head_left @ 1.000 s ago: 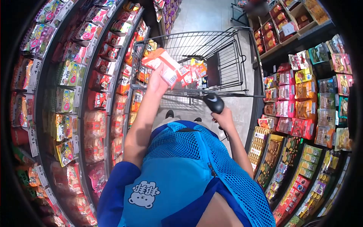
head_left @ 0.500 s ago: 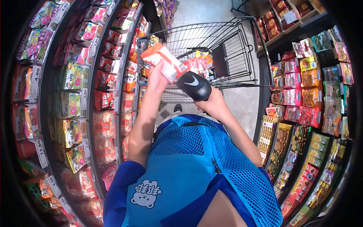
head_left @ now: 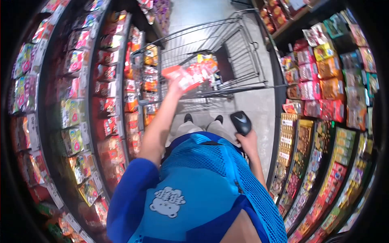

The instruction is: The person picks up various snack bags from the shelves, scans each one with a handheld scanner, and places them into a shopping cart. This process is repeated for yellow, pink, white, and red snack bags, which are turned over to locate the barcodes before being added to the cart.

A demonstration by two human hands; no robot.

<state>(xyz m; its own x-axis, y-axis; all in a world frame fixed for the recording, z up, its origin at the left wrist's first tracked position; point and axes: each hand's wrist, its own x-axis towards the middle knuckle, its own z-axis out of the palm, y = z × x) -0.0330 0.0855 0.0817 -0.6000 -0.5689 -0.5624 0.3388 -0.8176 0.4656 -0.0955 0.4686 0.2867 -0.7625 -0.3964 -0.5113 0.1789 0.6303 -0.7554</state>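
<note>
My left hand (head_left: 175,88) is closed around a red-and-white snack packet (head_left: 184,77), held out at the near left side of a black wire shopping cart (head_left: 225,64). Inside the cart lie several red and yellow snack packets (head_left: 208,65), partly overlapped by the one I hold. Down by my right side, my right hand (head_left: 248,141) grips a black handheld scanner (head_left: 240,122) with a white curved mark. The scanner is apart from the cart and the packet.
Shelves of bagged snacks (head_left: 73,141) with price tags rise close on my left. On the right stand more hanging packets (head_left: 329,69) and slanted rows of small packs (head_left: 304,158). Grey tiled floor (head_left: 253,105) shows beside the cart.
My right hand has drawn the scanner away from the packet, down and to the right. My left hand has moved the packet slightly right and down, nearer the cart's contents.
</note>
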